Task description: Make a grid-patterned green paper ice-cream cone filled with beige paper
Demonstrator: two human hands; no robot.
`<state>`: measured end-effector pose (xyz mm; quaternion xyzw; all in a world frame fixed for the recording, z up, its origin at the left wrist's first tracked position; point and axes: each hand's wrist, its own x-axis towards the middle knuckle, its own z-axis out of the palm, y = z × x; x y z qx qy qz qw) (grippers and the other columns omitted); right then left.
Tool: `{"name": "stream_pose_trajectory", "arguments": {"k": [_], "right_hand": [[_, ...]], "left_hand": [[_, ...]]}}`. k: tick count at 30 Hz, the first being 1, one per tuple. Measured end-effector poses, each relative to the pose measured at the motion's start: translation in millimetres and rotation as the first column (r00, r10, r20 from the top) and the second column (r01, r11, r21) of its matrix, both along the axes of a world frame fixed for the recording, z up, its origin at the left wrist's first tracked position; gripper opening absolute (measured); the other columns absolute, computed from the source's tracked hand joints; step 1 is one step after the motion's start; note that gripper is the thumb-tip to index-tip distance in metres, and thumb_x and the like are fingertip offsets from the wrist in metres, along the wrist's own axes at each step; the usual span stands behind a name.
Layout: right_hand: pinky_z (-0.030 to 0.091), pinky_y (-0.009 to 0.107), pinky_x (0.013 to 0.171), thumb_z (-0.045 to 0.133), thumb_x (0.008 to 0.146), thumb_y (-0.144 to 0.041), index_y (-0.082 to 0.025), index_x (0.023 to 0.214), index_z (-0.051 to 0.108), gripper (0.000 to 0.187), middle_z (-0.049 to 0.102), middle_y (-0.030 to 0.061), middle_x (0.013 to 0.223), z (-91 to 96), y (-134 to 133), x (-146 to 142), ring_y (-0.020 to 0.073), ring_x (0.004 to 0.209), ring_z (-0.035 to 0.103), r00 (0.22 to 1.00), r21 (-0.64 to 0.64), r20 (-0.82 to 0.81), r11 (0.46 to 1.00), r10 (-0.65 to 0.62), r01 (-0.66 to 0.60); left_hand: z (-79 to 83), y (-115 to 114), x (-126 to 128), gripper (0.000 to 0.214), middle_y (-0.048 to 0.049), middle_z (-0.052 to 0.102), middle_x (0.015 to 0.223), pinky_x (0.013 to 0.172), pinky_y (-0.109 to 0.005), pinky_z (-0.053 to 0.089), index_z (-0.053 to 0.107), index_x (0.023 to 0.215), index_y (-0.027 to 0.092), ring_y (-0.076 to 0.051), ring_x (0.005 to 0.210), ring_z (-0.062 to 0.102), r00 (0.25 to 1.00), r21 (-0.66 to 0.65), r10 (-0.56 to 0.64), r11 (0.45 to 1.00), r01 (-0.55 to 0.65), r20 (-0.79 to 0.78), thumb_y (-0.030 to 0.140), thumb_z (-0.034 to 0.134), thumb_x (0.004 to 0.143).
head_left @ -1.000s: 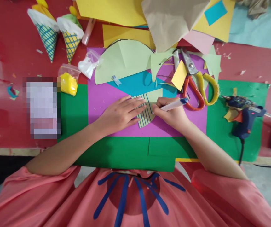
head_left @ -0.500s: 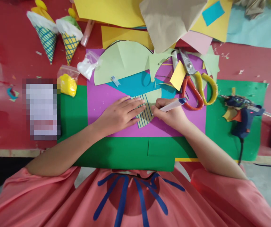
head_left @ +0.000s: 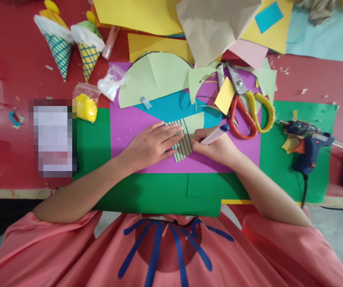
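Note:
A pale green paper piece (head_left: 196, 124) with dark blue stripes lies on the purple sheet (head_left: 123, 131). My left hand (head_left: 152, 145) rests flat on its left part, fingers stretched out across the stripes. My right hand (head_left: 215, 145) is closed around a white marker (head_left: 211, 136) with a blue end, at the paper's right side. The marker's tip is hidden behind my fingers. Just above the paper lies a blue sheet (head_left: 171, 105). Up and to the right are scissors (head_left: 239, 85) with one red and one yellow handle.
A blue hot glue gun (head_left: 312, 153) lies right on a green sheet (head_left: 321, 119). Two paper cones (head_left: 58, 50) with blue lattice lines lie upper left. Bags of yellow (head_left: 86, 107) and white clay (head_left: 110, 85) sit nearby. A brown paper bag (head_left: 213, 28) and yellow sheets (head_left: 141, 14) lie at the back.
The upper end of the marker has tipped slightly left and down in my right hand, which has shifted a little. My left hand stays in place on the paper.

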<state>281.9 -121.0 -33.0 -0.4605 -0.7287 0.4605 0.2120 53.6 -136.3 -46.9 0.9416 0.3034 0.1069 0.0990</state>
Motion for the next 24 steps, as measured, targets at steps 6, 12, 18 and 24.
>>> {"name": "stream_pose_trajectory", "arguments": {"k": [6,12,18,24], "right_hand": [[0.032,0.024,0.04,0.054,0.086,-0.032,-0.019,0.057,0.053,0.031,0.053,-0.0021,0.046,0.9,5,7,0.0084,0.039,0.045,0.934,-0.245,-0.275,0.956,-0.226,0.159],[0.032,0.023,0.037,0.059,0.087,-0.036,-0.021,0.075,0.059,0.019,0.055,-0.0043,0.049,-4.1,5,11,0.0081,0.037,0.043,0.854,-0.222,-0.381,0.932,-0.354,0.287],[0.039,0.025,0.043,0.067,0.082,-0.034,-0.021,0.07,0.055,0.021,0.059,-0.0026,0.057,-9.4,6,9,0.0094,0.046,0.05,0.892,-0.139,-0.34,0.954,-0.297,0.264],[0.042,0.025,0.047,0.065,0.084,-0.036,-0.02,0.066,0.053,0.027,0.058,-0.0024,0.054,-11.3,3,8,0.0097,0.049,0.051,0.936,-0.008,-0.209,0.958,-0.283,0.287]], "left_hand": [[1.2,0,-2,0.04,-0.0107,0.054,0.141,0.113,-0.044,0.038,0.051,0.134,0.016,-0.023,0.132,0.05,1.0,-0.017,-0.014,1.0,0.014,-0.016,0.029,0.047,0.096],[4.2,-2,-2,0.034,-0.01,0.061,0.13,0.109,-0.045,0.042,0.06,0.125,0.017,-0.024,0.122,0.056,0.984,-0.007,-0.171,0.985,0.172,0.052,0.028,0.052,0.093],[3.6,-4,-2,0.036,-0.0106,0.061,0.128,0.108,-0.049,0.043,0.061,0.125,0.022,-0.027,0.121,0.056,0.986,-0.036,-0.151,0.987,0.154,0.067,0.028,0.057,0.09],[5.2,-3,-3,0.035,-0.0096,0.055,0.14,0.114,-0.047,0.038,0.059,0.127,0.02,-0.025,0.132,0.049,0.98,-0.097,-0.191,0.976,0.195,0.048,0.027,0.053,0.093]]}}
